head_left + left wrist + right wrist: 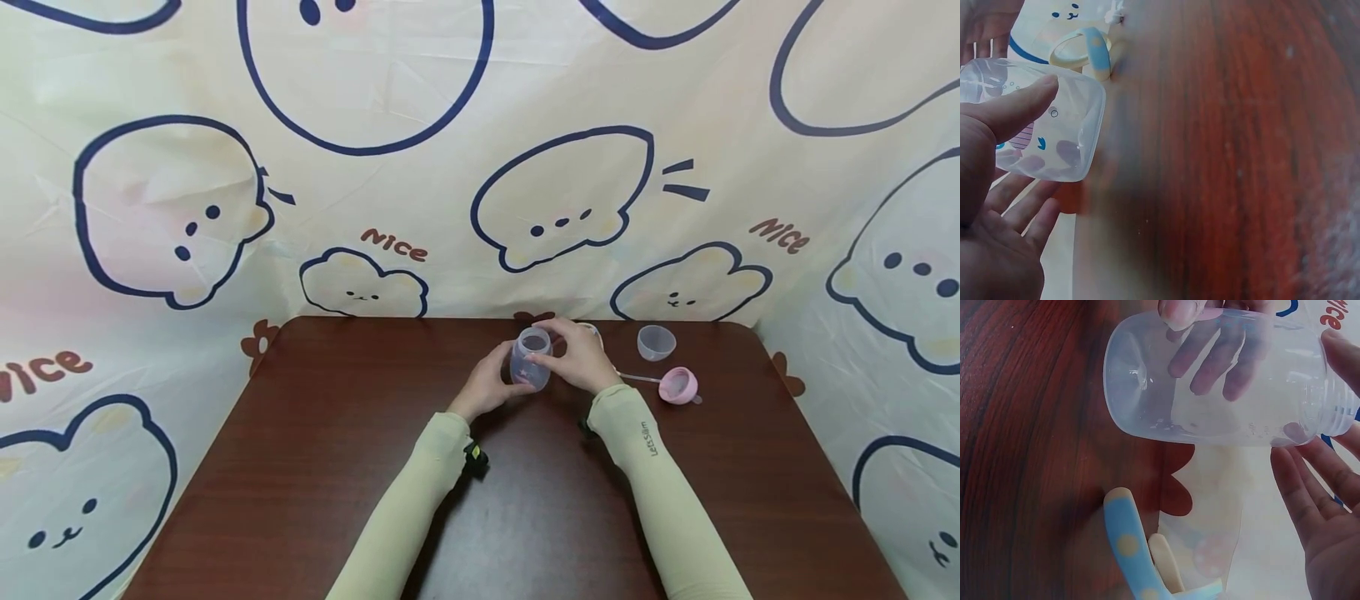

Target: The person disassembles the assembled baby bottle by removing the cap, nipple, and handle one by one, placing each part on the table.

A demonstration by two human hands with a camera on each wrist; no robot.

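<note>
A translucent baby bottle [531,371] with a printed pattern stands between my two hands, its uncovered mouth facing up. My left hand [489,385] grips its body, the thumb lying across the near side in the left wrist view. My right hand [581,357] holds it near the neck, thumb on one side and fingertips on the other, as the right wrist view shows. The clear wall of the bottle [1210,412] lets the left fingers show through, and I see no liquid inside.
Behind my right hand lies a blue and cream handle ring [1125,544], mostly hidden in the head view. To the right are a clear cup-shaped cap [656,342] and a pink lid [678,386] with a straw. A patterned curtain [450,192] hangs along the brown table's [300,467] back edge.
</note>
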